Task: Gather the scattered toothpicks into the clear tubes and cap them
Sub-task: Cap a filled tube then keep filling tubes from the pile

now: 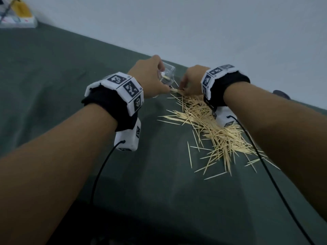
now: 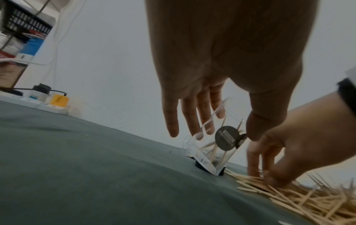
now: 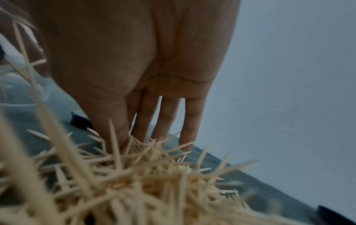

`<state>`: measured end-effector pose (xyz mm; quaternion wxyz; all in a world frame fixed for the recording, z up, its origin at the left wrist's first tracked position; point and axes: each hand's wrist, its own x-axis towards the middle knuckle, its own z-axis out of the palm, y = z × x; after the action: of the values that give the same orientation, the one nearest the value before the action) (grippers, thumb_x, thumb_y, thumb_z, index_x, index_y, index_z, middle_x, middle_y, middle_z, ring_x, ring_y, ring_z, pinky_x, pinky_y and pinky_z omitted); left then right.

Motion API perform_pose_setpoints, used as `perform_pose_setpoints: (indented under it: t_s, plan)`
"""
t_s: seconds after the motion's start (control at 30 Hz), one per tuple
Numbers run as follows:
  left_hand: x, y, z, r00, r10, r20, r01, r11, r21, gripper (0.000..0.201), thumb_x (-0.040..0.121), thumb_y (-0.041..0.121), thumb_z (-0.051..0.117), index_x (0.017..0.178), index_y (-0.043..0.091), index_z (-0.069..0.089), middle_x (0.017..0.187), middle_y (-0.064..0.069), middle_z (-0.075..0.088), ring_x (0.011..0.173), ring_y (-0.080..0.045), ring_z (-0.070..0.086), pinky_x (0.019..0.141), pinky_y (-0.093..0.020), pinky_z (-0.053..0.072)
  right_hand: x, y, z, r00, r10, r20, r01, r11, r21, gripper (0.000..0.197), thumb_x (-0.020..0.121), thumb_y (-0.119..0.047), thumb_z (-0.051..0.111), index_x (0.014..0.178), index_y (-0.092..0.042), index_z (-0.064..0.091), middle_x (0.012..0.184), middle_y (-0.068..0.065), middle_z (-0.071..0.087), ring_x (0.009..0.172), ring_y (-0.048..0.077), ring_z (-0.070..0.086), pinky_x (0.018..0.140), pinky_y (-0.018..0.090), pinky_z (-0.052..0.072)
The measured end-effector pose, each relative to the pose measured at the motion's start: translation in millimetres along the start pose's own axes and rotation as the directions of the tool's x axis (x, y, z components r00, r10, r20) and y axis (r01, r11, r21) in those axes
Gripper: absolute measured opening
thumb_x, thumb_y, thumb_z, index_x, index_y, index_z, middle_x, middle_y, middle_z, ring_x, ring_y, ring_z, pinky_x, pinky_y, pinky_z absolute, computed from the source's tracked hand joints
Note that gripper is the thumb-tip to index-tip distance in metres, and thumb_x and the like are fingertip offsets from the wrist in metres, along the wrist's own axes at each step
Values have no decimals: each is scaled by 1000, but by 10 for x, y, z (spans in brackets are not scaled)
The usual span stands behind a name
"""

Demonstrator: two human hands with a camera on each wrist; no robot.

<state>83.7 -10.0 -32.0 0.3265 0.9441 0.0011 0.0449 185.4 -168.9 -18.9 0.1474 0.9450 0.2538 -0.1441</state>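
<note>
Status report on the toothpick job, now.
Left hand holds clear tube, tilted, few toothpicks inside. Right hand fingers down in toothpick pile. Most still scattered. Nothing blocking.

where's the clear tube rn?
Head view, centre: clear tube held tilted in the left hand, at the far end of the toothpick pile, beside the right hand.

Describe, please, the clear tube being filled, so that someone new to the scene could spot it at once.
Start at the dark green table and follow the pile of toothpicks to its far end, near the wall. There the left hand grips the clear tube, tilted, beside the right hand. It is the only transparent thing there, with a round dark sticker and a few toothpicks inside.
</note>
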Motion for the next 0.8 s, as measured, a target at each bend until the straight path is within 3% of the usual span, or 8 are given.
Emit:
perform_pose_setpoints:
  t_s: [0.1,0.2,0.33,0.43,0.5,0.57,0.7,0.8]
  plan:
    - [-13,32,35,1000,8,6,-8,1000,-2,49,75,33,75,116,20,50,111,0,59,98,-18,58,77,-28,45,-133,109,26,998,1,60,1,1000,-20,24,84,-19,74,108,-22,73,96,-2,72,85,19,66,69,23,42]
    - [-25,88,72,1000,26,11,-26,1000,3,47,76,32,75,115,21,50,110,1,59,97,-18,58,78,-28,45,-298,222,64,997,39,59,-42,998,45,22,87,-29,69,107,-21,74,100,-3,72,94,21,67,72,24,44]
    - [-32,150,119,998,55,25,-56,998,14,44,77,32,74,111,23,48,116,-1,57,98,-18,57,79,-28,47,-448,441,-22,983,120,-141,-50,905,423,16,87,-43,66,98,-35,75,88,-15,67,89,10,62,80,27,42]
    - [-37,155,128,998,59,27,-59,998,7,45,78,31,74,114,22,49,115,-1,57,97,-17,57,77,-27,46,-429,567,-66,965,151,-215,-46,903,426,16,91,-33,63,100,-31,76,81,-15,68,89,11,66,79,27,47]
    - [-28,142,118,998,58,28,-58,998,7,46,77,31,74,116,21,49,116,-1,57,97,-17,58,77,-27,46,-345,633,-26,966,166,-200,-79,921,382,21,92,-21,60,101,-30,76,89,-9,72,90,15,68,78,26,51]
    - [-8,121,106,998,52,31,-53,999,13,47,77,31,74,116,22,49,115,-1,58,96,-17,58,76,-27,46,-235,661,39,976,152,-158,-92,938,333,30,94,-12,55,109,-29,74,107,-3,72,89,17,66,68,20,48]
    - [17,83,123,998,44,36,-44,999,3,43,75,31,74,109,25,48,110,1,60,91,-15,60,69,-22,43,-63,577,112,994,109,-27,-96,951,295,48,96,-6,40,126,-36,63,119,2,66,61,13,55,42,9,39]
    - [29,81,138,998,50,39,-50,999,8,42,75,31,74,108,25,49,110,1,60,91,-15,59,69,-22,42,2,552,82,995,73,66,-89,952,294,51,98,-1,36,136,-29,56,130,9,59,61,11,49,36,8,35]
